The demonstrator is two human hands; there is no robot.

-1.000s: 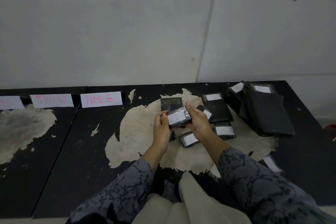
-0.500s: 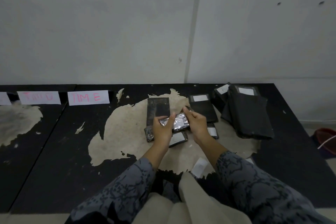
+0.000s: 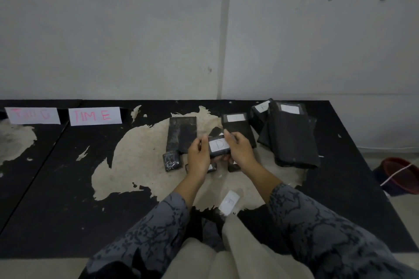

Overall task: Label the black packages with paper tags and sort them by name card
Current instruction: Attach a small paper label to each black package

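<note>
Black package (image 3: 218, 147) tagged "D" sits pinched between left grip (image 3: 199, 158) and right grip (image 3: 240, 150).

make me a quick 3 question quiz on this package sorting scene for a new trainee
1. True or false: both hands hold the small package that bears the D tag.
2. Which name card is plainly legible? A) the far left card B) the TIM E card C) neither
3. Fill in: a loose paper tag lies on the table, ____ the person than the held package.

Key
1. True: the left hand and right hand grip it at its two ends.
2. B: the TIM E card reads clearly; the card left of it is too faint.
3. Nearer: the loose tag lies on the table by the sleeves.
</note>
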